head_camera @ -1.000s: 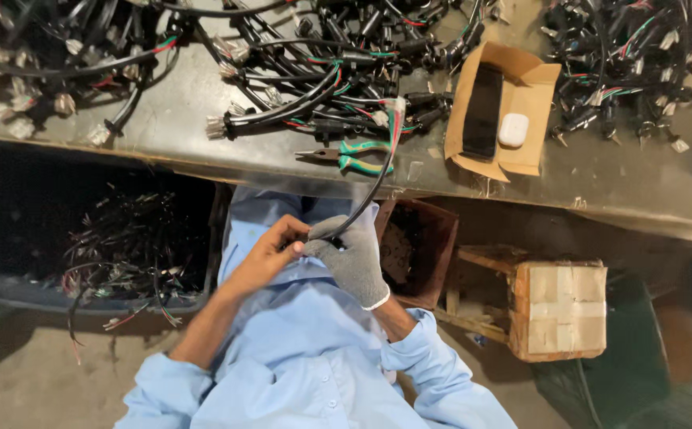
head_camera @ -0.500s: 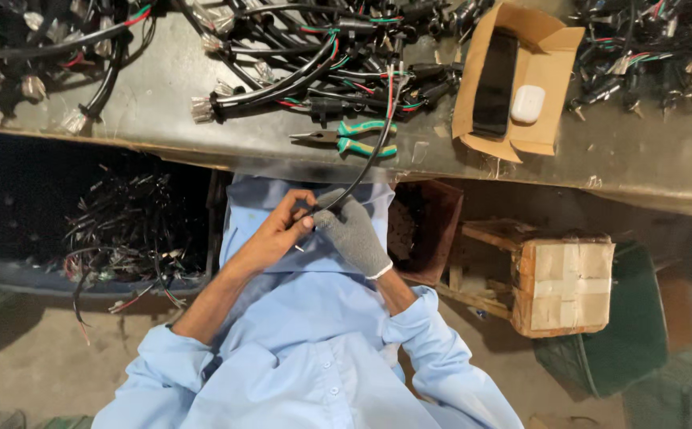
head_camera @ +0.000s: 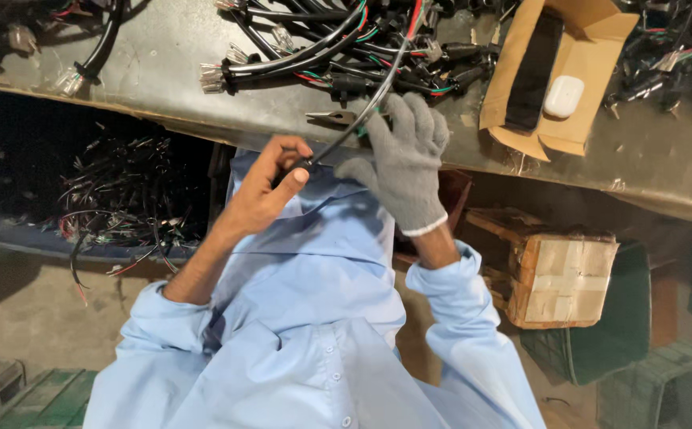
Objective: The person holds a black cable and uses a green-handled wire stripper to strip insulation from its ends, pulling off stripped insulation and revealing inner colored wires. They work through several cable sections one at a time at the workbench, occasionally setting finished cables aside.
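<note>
Work looks mid-way, I'd judge: one black cable (head_camera: 344, 133) is in hand, pulled off the tangled wire harnesses (head_camera: 338, 48) across the top centre of the bench (head_camera: 163, 103), w/ lots more piled there; a bin of wires (head_camera: 123, 199) sits at left under the bench. Left hand (head_camera: 270, 187), bare, centre frame, fingers curled tight, thumb pinching the cable's low end. Right hand (head_camera: 405, 163), grey glove, just right of it, fingers spread over the bench edge, reaching onto the pliers (head_camera: 338, 119); can't tell if it grips them. Cardboard box (head_camera: 584, 48) w/ a small white case at upper right.
</note>
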A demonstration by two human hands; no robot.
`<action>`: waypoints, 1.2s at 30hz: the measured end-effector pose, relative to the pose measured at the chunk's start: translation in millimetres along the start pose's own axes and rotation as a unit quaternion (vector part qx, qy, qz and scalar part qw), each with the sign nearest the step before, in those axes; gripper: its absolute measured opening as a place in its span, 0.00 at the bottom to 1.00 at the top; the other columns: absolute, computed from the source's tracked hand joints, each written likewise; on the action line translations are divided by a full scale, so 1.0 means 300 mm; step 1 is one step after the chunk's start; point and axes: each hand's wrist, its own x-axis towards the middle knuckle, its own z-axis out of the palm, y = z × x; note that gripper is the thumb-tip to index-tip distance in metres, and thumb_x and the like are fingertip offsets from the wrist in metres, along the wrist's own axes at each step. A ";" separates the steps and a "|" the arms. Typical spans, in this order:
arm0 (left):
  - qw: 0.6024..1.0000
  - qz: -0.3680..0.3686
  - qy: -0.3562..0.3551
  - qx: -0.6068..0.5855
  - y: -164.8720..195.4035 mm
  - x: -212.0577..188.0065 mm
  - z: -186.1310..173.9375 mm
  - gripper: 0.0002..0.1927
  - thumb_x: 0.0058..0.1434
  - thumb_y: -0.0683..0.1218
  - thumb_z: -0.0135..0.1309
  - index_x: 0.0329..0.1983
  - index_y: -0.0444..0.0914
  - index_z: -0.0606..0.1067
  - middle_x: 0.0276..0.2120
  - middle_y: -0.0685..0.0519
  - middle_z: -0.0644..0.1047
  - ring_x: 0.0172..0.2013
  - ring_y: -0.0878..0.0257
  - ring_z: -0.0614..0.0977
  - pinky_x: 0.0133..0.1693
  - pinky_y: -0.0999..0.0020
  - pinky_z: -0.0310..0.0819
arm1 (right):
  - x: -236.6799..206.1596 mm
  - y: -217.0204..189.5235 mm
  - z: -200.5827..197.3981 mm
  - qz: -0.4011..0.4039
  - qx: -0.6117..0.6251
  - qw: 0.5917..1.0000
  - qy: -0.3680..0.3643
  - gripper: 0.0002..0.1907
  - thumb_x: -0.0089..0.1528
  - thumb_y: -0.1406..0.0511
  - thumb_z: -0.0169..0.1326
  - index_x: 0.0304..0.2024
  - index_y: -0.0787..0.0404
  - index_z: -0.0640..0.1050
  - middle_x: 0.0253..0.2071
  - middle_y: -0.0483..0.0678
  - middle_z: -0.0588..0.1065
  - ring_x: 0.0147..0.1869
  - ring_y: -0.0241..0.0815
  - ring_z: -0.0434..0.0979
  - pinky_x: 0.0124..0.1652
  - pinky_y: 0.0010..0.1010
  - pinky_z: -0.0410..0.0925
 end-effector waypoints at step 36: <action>0.999 -0.035 -0.018 0.013 -0.066 -0.151 0.016 0.21 0.76 0.58 0.46 0.55 0.35 0.68 0.30 0.55 0.74 0.30 0.71 0.71 0.34 0.73 0.65 | -0.203 -0.085 0.249 0.162 0.331 0.909 -0.198 0.16 0.53 0.71 0.62 0.44 0.63 0.75 0.40 0.56 0.75 0.43 0.58 0.77 0.41 0.42 0.70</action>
